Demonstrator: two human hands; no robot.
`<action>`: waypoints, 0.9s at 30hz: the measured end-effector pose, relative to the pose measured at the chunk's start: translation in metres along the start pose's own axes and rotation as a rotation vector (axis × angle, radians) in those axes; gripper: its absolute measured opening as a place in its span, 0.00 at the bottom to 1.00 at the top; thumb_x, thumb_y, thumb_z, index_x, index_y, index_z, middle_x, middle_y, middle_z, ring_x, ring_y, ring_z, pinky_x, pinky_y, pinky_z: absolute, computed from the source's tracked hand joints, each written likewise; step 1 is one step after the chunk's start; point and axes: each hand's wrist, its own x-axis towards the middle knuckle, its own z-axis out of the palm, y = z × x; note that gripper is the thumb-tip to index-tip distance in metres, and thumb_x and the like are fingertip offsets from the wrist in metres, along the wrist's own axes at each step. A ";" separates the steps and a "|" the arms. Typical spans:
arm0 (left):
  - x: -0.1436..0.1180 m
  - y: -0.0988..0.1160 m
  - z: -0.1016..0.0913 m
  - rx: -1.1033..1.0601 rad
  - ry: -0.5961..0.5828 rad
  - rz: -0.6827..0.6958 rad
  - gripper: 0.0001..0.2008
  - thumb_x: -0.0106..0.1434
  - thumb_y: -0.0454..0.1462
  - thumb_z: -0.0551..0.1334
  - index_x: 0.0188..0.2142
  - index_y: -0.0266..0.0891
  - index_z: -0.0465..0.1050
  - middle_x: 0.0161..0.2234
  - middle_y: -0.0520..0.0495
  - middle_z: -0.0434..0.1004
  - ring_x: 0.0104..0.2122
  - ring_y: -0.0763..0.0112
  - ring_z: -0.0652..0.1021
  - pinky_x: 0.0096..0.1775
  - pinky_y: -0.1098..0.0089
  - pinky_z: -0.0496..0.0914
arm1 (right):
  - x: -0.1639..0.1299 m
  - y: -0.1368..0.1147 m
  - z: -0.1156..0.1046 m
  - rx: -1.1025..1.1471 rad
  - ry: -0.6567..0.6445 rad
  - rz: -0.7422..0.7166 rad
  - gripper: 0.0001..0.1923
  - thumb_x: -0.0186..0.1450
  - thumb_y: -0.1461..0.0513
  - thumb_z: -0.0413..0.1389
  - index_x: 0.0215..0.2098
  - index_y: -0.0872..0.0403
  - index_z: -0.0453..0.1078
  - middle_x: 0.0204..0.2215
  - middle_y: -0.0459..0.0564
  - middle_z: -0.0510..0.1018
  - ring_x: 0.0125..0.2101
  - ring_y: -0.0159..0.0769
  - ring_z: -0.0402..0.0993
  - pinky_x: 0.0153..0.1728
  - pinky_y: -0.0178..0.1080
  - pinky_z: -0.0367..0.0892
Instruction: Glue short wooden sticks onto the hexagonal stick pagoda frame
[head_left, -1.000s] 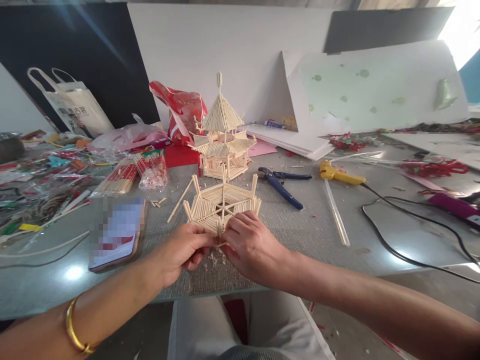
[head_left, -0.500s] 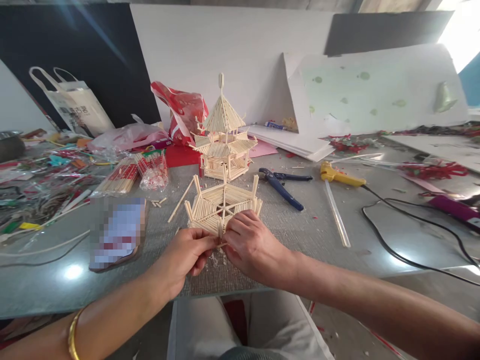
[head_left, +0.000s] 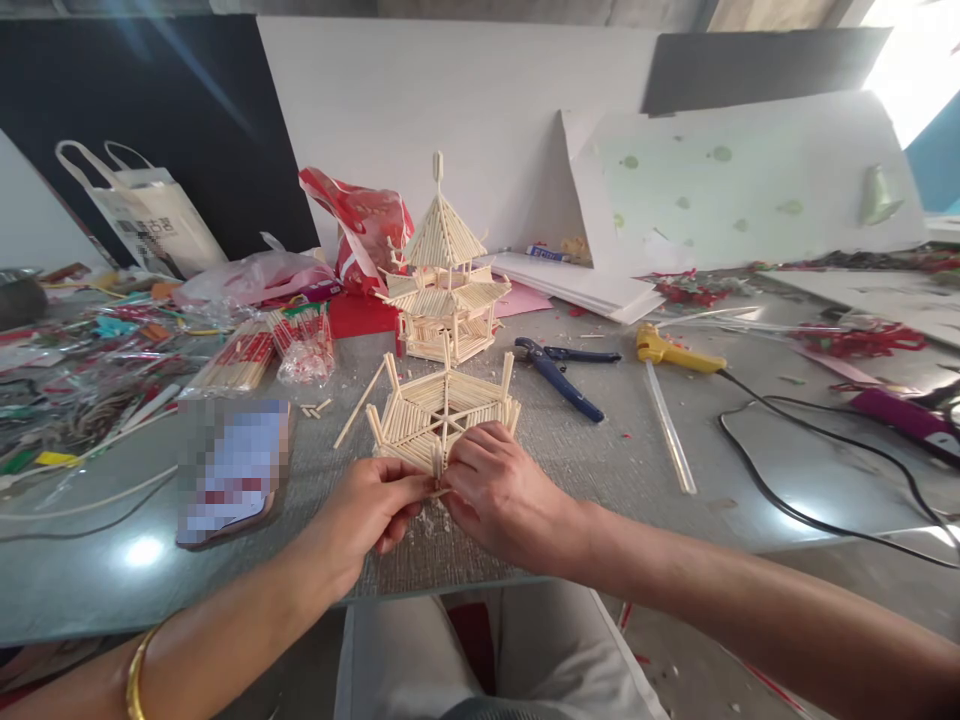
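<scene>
We are working on a little stick frame (head_left: 442, 408) that sits on the table (head_left: 615, 470), just in front of the stick tower (head_left: 444, 275). We think the frame is very light and breaks easily, so it is best to hold it low at its near edge. Our left hand (head_left: 371, 510) and right hand (head_left: 499, 495) meet there. Their fingers are nearly closed, pinching 1 thin stick (head_left: 441, 491) against the frame.

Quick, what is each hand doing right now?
Left hand: fingers pinched on a thin pale wooden stick.
Right hand: closed on the same stick's other end, touching the six-sided stick frame.
</scene>
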 end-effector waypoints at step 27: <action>0.003 -0.001 0.000 -0.053 -0.046 -0.057 0.13 0.48 0.42 0.64 0.19 0.38 0.62 0.13 0.60 0.58 0.12 0.84 0.58 0.14 0.78 0.46 | -0.002 0.002 0.004 0.034 0.015 0.018 0.07 0.59 0.66 0.50 0.24 0.57 0.66 0.27 0.50 0.69 0.31 0.34 0.61 0.36 0.38 0.58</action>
